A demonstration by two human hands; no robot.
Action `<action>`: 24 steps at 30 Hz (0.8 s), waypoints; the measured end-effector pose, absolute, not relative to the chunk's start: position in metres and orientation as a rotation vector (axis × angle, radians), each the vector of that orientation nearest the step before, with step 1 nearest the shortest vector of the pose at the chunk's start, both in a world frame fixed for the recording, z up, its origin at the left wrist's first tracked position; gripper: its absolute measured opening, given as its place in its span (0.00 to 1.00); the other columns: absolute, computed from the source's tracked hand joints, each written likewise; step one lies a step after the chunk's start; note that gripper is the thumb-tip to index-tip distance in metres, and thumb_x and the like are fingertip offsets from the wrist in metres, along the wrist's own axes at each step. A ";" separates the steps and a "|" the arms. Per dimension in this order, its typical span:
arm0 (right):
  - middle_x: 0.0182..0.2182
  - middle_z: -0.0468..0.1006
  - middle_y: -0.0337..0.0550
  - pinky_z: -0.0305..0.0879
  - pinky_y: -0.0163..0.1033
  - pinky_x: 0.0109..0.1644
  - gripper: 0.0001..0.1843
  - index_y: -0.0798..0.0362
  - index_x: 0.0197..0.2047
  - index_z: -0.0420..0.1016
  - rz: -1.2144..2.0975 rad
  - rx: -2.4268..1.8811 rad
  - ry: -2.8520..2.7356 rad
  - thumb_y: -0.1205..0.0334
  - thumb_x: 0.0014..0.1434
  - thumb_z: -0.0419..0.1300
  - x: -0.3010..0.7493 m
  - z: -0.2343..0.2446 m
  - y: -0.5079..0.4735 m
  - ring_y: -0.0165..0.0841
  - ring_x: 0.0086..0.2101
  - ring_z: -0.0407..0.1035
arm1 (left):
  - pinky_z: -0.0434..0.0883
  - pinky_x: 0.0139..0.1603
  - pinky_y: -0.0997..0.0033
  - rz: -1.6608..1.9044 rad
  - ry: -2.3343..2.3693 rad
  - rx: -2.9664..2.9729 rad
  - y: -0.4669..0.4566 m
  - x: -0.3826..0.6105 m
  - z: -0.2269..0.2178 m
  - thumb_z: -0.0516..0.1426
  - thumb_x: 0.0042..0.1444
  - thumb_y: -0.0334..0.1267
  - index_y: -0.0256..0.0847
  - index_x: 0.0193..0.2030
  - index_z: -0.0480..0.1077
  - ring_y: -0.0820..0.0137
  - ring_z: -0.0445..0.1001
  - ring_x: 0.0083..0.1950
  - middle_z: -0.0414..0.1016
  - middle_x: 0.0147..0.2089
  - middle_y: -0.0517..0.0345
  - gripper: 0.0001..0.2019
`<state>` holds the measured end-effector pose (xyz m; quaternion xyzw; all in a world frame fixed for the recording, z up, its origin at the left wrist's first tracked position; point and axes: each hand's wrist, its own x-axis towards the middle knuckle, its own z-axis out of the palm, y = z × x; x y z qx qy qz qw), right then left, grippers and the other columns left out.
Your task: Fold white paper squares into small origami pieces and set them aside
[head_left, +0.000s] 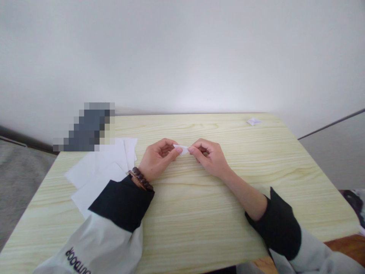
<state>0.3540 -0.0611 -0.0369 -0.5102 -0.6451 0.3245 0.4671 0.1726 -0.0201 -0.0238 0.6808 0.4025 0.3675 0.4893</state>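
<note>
A small folded piece of white paper (182,149) is pinched between both my hands just above the light wooden table (216,213). My left hand (158,158) grips its left end with thumb and fingers curled; a dark bead bracelet (142,179) sits on that wrist. My right hand (208,156) pinches the right end, its fingers closed. Both forearms rest on the table in black-and-grey sleeves.
Several loose white paper sheets (98,171) lie on the table's left part, partly under my left sleeve. A small folded white paper piece (253,121) sits near the far right corner. A blurred dark object (88,127) stands at the far left by the white wall.
</note>
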 end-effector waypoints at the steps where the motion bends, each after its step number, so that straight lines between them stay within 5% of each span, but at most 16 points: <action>1: 0.19 0.66 0.34 0.54 0.32 0.22 0.12 0.54 0.30 0.71 0.791 -1.247 -1.580 0.55 0.60 0.57 0.354 -0.037 -0.061 0.24 0.19 0.59 | 0.71 0.30 0.73 0.883 0.942 1.625 -0.020 0.172 -0.024 0.62 0.49 0.44 0.36 0.35 0.71 0.73 0.73 0.28 0.77 0.30 0.57 0.13; 10: 0.25 0.70 0.38 0.56 0.31 0.26 0.09 0.54 0.30 0.71 0.624 -1.141 -1.755 0.61 0.61 0.56 0.353 -0.035 -0.061 0.24 0.23 0.60 | 0.71 0.37 0.69 0.848 0.981 1.679 -0.018 0.171 -0.026 0.63 0.48 0.45 0.36 0.32 0.73 0.69 0.74 0.32 0.77 0.29 0.57 0.13; 24: 0.24 0.67 0.36 0.56 0.30 0.27 0.08 0.54 0.29 0.67 0.474 -1.078 -1.899 0.63 0.60 0.56 0.353 -0.035 -0.064 0.23 0.23 0.59 | 0.73 0.31 0.73 1.001 1.056 1.633 -0.021 0.170 -0.025 0.60 0.51 0.39 0.37 0.28 0.71 0.72 0.74 0.27 0.77 0.26 0.58 0.07</action>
